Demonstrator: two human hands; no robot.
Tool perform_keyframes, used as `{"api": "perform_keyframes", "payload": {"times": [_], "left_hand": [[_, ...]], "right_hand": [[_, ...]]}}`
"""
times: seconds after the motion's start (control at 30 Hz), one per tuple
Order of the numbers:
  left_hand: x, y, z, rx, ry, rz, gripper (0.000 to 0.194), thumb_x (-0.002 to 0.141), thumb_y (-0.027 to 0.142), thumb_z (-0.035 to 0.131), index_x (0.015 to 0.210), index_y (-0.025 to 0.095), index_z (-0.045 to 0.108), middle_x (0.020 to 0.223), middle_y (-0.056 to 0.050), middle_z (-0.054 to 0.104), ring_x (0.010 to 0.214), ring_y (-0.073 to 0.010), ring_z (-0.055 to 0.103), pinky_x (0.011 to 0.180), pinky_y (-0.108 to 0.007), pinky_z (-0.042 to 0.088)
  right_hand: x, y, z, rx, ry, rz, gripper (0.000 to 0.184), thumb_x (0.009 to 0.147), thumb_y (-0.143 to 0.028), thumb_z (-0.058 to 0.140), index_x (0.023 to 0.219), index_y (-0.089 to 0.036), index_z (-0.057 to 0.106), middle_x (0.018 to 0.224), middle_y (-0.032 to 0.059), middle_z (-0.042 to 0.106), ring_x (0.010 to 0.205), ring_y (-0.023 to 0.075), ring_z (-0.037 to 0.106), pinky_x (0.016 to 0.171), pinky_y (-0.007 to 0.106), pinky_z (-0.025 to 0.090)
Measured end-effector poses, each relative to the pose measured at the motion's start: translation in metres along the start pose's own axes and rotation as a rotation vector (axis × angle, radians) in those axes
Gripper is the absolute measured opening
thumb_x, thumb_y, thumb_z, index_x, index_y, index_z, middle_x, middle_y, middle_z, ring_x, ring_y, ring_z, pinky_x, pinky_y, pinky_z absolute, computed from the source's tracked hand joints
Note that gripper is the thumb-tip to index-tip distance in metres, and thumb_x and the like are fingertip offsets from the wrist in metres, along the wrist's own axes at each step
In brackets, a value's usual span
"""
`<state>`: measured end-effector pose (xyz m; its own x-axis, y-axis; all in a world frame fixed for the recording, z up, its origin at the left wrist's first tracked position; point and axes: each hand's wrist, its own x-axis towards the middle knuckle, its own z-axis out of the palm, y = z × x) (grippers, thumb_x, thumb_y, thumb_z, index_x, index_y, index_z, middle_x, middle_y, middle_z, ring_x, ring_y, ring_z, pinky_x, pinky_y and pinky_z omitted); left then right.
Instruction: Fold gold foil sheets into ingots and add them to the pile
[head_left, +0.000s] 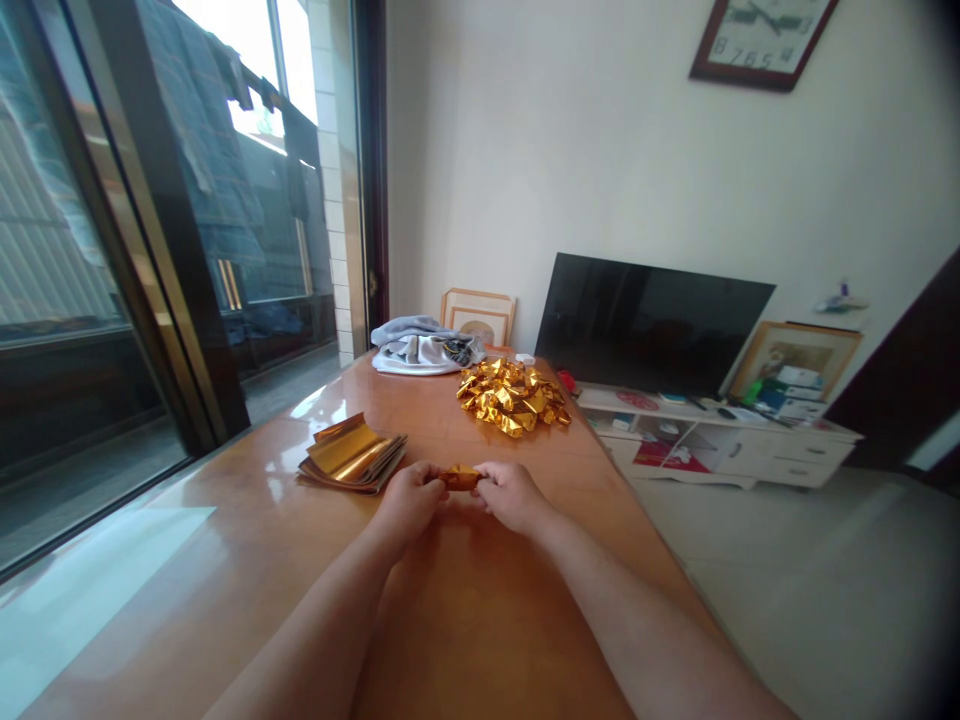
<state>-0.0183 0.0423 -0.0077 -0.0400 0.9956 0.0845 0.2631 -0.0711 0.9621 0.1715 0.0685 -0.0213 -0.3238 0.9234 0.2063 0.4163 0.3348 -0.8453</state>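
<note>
Two hands hold a folded gold paper over a wooden worktop

On the worktop (465,610), from left to right: a stack of gold sheets (352,455) lies with its top sheets curled, just beside the left hand (411,500); the left grip is clamped on the left end of the folded gold paper (460,479); the paper is level between the hands, in front of a bundle of light cloth (420,347) and a heap of folded gold pieces (511,398) further back; the right hand (514,497) has its grip clamped on the paper's right end
</note>
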Motion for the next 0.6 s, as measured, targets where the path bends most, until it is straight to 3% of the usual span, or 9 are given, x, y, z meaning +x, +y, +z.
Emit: {"api": "perform_keyframes", "payload": {"times": [0.3,0.6], "left_hand": [[0.005,-0.009,-0.002,-0.176,0.055,-0.062,0.015,0.071,0.023,0.061,0.081,0.014,0.067,0.067,-0.003,0.064,0.06,-0.0148,0.058,0.056,-0.024,0.041],[0.009,-0.013,-0.006,-0.377,-0.038,-0.14,0.025,0.072,0.029,0.068,0.091,0.012,0.07,0.079,-0.008,0.071,0.062,-0.0149,0.062,0.054,-0.023,0.042]], "right_hand": [[0.001,-0.015,-0.006,0.267,0.001,0.109,0.034,0.085,-0.026,0.055,0.115,-0.017,0.068,0.082,0.0034,0.069,0.065,0.0135,0.062,0.06,0.025,0.05],[0.003,-0.009,-0.01,0.311,0.054,0.16,0.043,0.081,-0.021,0.057,0.124,-0.016,0.063,0.082,0.0034,0.068,0.065,0.0124,0.061,0.06,0.024,0.049]]}}
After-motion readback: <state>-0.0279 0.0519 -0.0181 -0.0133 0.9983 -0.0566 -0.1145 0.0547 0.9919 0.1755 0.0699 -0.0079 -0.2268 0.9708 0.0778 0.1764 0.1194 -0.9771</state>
